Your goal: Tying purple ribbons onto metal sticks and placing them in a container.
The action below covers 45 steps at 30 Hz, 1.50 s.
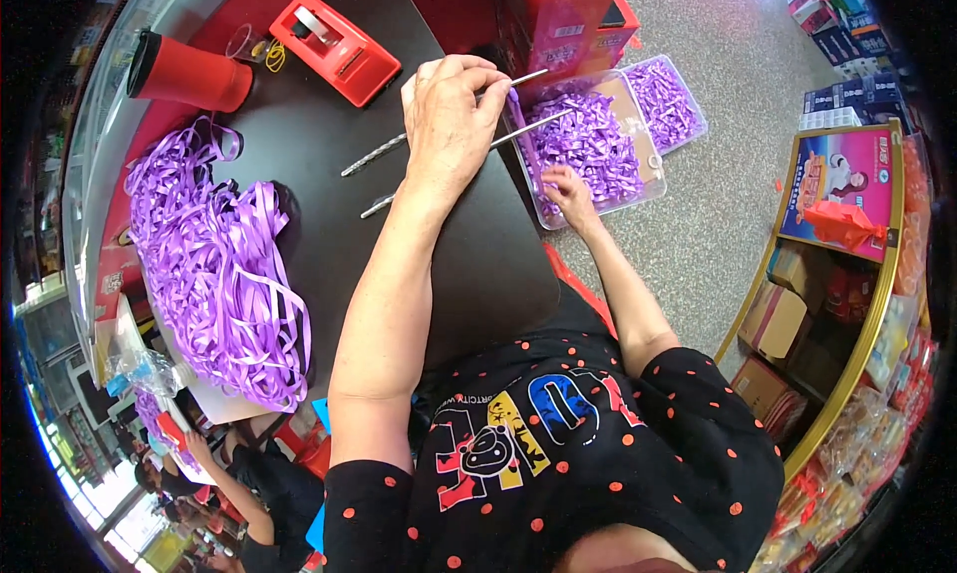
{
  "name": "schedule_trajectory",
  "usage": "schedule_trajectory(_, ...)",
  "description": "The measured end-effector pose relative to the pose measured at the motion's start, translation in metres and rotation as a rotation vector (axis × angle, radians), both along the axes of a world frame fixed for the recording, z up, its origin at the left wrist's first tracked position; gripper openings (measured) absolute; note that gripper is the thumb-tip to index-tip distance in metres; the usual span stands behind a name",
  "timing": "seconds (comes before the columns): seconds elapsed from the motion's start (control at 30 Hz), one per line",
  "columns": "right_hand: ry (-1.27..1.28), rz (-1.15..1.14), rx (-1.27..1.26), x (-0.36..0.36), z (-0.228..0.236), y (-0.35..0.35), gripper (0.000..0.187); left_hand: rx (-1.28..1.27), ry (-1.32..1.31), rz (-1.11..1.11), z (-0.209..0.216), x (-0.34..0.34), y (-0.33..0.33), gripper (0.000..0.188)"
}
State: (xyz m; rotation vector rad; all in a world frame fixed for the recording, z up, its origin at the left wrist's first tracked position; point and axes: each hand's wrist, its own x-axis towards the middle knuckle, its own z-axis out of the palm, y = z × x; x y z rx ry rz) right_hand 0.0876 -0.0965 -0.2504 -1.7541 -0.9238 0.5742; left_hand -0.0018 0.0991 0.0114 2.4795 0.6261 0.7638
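Observation:
My left hand is closed over the upper of two metal rods with spiral-grooved ends, its thumb and fingertips at the top of a purple ribbon. The lower metal rod runs alongside, passing under my left wrist. From my left fingertips the ribbon hangs down past the table edge. Lower down, my right hand has its fingers curled at this ribbon, above a clear plastic box. Many short purple ribbon pieces fill the box. What lies under my left palm is hidden.
A large heap of purple ribbon covers the left of the black table. A red tape dispenser, a red tumbler and a clear cup stand behind. A gold-framed display shelf is at the right. Another person's arm shows lower left.

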Motion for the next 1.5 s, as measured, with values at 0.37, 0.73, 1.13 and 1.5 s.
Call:
schedule_trajectory(0.37, -0.423, 0.096, -0.039, -0.046, 0.086, -0.116, 0.019, 0.035, 0.099, -0.020, 0.001, 0.000, 0.002, 0.026)
schedule_trajectory(0.73, -0.532, 0.247, 0.191, -0.081, 0.204, -0.155, 0.020, 0.035, 0.068, 0.002, -0.003, 0.000, 0.002, 0.026)
schedule_trajectory(1.13, -0.204, -0.075, 0.175, -0.097, 0.277, -0.177, 0.040, 0.022, 0.050, 0.002, -0.005, 0.002, 0.003, 0.024)
schedule_trajectory(1.5, 0.207, 0.529, 0.794, 0.004, 0.424, -0.019, 0.058, 0.004, -0.010, -0.010, -0.006, 0.004, 0.000, 0.021)
